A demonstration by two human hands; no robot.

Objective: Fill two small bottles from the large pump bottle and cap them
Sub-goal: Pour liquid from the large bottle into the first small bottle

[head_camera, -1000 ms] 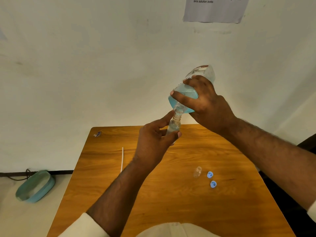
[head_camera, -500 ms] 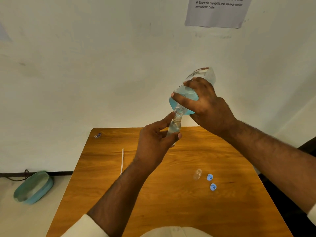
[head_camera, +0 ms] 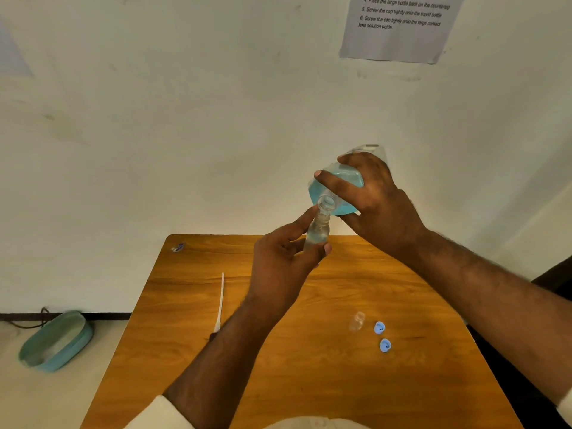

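The small bottle (head_camera: pixel 317 232) is held upright above the far part of the surface (head_camera: pixel 309 382), pinched between the thumb and fingers of the left hand (head_camera: pixel 283 267), its open mouth right under the neck of the large bottle (head_camera: pixel 335 193). The large bottle is tipped steeply, neck down toward the small one, with blue liquid pooled at its lower end; the right hand (head_camera: pixel 376 205) is wrapped around its body from above, forefinger stretched along the side. The two necks meet or nearly meet; whether liquid is running cannot be told. The small bottle's contents look clear or pale.

Below the right forearm, nearer the person, a second small bottle (head_camera: pixel 357 321) lies on the surface, seemingly empty, with two blue caps (head_camera: pixel 379 327) just beside it, one behind the other. Left of the left forearm lies a thin white tube (head_camera: pixel 220 301). Far to the left, on the floor, sits a teal basin (head_camera: pixel 55 340). A printed sheet (head_camera: pixel 399 26) hangs on the wall above the right hand.
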